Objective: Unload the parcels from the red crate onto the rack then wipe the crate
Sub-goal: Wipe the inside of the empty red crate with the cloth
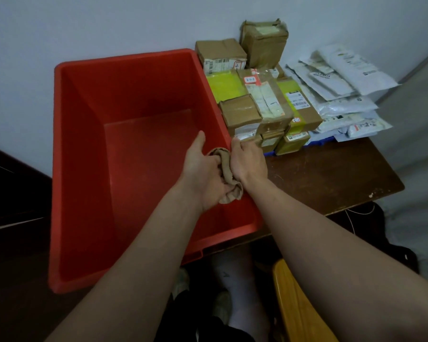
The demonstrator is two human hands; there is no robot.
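The red crate (pixel 84 149) stands on the dark table with nothing inside it. Over its right rim, my left hand (pixel 203 174) and my right hand (pixel 248 161) are close together, both holding a crumpled tan cloth (pixel 229 178) between them. My left thumb points up over the crate's inside. My right hand's fingers curl at the crate's right rim. The parcels (pixel 255 104), brown cardboard boxes and yellow-green packs, are stacked to the right of the crate on a blue rack (pixel 319 142).
White poly mailers (pixel 341 95) lie piled at the far right of the stack. A pale wall stands behind. The brown table (pixel 331 178) ends at the right and front edges. A yellow wooden chair part (pixel 297 307) sits below my right arm.
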